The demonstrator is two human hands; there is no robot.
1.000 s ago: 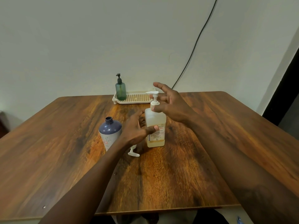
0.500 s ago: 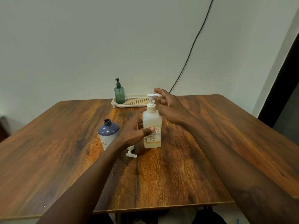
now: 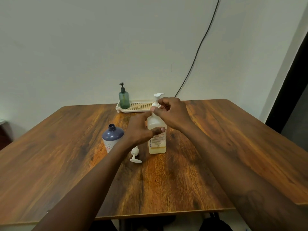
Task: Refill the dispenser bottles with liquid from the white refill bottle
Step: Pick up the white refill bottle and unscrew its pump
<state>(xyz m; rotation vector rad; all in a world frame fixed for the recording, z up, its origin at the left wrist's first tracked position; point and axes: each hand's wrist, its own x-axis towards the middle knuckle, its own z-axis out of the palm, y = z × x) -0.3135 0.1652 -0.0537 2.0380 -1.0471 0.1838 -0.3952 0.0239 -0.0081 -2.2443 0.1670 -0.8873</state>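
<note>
Stretching across the wooden table (image 3: 66,164), 2 bare forearms are meeting at the clear pump bottle (image 3: 157,140) standing upright near the middle. The left hand (image 3: 141,130) is wrapping its body, thumb pressing the front. The right hand (image 3: 173,112) is pinching the white pump collar with its fingertips. Just left, the blue bottle (image 3: 112,137) is standing uncapped, a loose white pump (image 3: 135,155) lying between them. A green dispenser (image 3: 124,97) is sitting on the far tray (image 3: 141,105).

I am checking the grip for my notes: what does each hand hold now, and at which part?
Both hold the clear pump bottle: the left hand grips its body, the right hand pinches the collar under its white pump head.
</note>
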